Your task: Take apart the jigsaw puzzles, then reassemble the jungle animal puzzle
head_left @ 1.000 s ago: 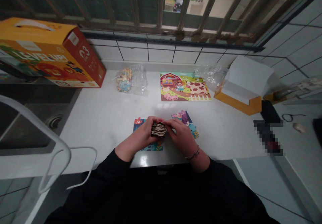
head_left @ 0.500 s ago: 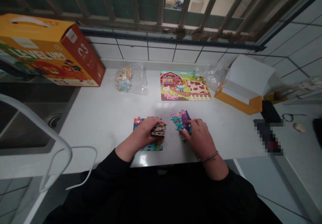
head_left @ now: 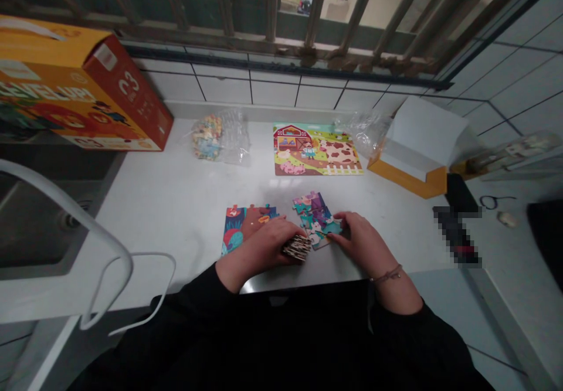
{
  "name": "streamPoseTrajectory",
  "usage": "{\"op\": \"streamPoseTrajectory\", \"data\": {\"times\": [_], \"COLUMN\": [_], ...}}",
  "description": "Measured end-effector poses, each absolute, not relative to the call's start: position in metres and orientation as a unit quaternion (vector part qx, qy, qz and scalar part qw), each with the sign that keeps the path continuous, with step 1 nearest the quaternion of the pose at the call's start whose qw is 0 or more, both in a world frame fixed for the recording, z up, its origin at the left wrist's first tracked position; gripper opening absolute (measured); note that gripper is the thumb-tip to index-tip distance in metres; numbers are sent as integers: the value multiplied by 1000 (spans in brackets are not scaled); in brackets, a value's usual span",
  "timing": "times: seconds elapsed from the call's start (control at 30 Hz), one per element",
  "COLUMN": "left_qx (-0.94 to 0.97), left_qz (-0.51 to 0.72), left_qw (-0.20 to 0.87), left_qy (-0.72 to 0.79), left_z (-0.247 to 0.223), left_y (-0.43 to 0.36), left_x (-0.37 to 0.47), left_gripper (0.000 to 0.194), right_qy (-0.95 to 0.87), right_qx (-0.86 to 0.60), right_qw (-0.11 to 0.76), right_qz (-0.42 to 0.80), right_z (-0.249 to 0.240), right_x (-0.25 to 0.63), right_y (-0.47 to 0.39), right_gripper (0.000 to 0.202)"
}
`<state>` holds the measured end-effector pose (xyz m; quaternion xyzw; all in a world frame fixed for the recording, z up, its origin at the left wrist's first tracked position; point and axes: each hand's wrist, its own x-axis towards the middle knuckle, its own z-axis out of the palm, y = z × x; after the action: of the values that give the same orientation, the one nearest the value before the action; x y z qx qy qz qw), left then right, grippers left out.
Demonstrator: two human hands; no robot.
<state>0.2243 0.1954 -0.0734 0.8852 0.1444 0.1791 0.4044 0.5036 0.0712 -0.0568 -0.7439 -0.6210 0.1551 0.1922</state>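
My left hand (head_left: 269, 241) is wrapped around a thick stack of jigsaw pieces (head_left: 298, 248), their cut edges facing right. Under and beside that forearm lies a joined puzzle section (head_left: 234, 240) in blue and brown, partly covered. To the right, my right hand (head_left: 364, 240) pinches a teal puzzle piece (head_left: 335, 225) between thumb and fingers. It is at the right edge of a purple-and-teal puzzle section (head_left: 311, 206), which lies tilted on the white counter (head_left: 176, 209). Whether the pinched piece is joined to that section I cannot tell.
A farm picture board (head_left: 318, 149) lies farther back. Left of it is a clear bag of puzzle pieces (head_left: 211, 138); right of it, crumpled plastic (head_left: 367, 130) and an open box (head_left: 409, 171). An orange carton (head_left: 88, 92), a sink (head_left: 39, 221) and a white cable (head_left: 105, 227) are on the left.
My left hand has moved right with the stack, uncovering more of the blue-and-brown section. My right hand has drawn back to the right edge of the purple-and-teal section. The view has shifted slightly.
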Motion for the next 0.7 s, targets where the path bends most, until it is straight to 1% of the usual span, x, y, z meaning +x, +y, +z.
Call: {"op": "streamPoseTrajectory", "data": {"times": [0.07,0.2,0.37,0.47,0.57,0.63,0.7], "left_qx": [885,881,884,888,886,876,870], "left_qz": [177,184,176,175,192,212,216], "left_qw": [407,409,398,388,384,393,401], "left_qy": [142,151,172,175,176,180,189], "left_z": [-75,-69,-64,-65,-70,-76,-80], "left_y": [196,196,194,194,194,193,193], "left_x": [225,223,222,222,221,221,221], "left_gripper": [50,47,50,51,62,76,85], "right_qy": [-610,-595,-550,-554,-597,-633,-658], "right_qx": [-745,-736,-717,-707,-686,-656,-631], "right_qw": [213,246,315,341,325,312,311], "right_qz": [168,208,288,277,259,267,269], "right_z": [-55,-45,-37,-39,-43,-44,-43], "right_x": [501,491,474,462,452,447,446], "right_y": [72,74,77,80,83,85,86], "right_gripper": [29,12,17,14,9,12,15]}}
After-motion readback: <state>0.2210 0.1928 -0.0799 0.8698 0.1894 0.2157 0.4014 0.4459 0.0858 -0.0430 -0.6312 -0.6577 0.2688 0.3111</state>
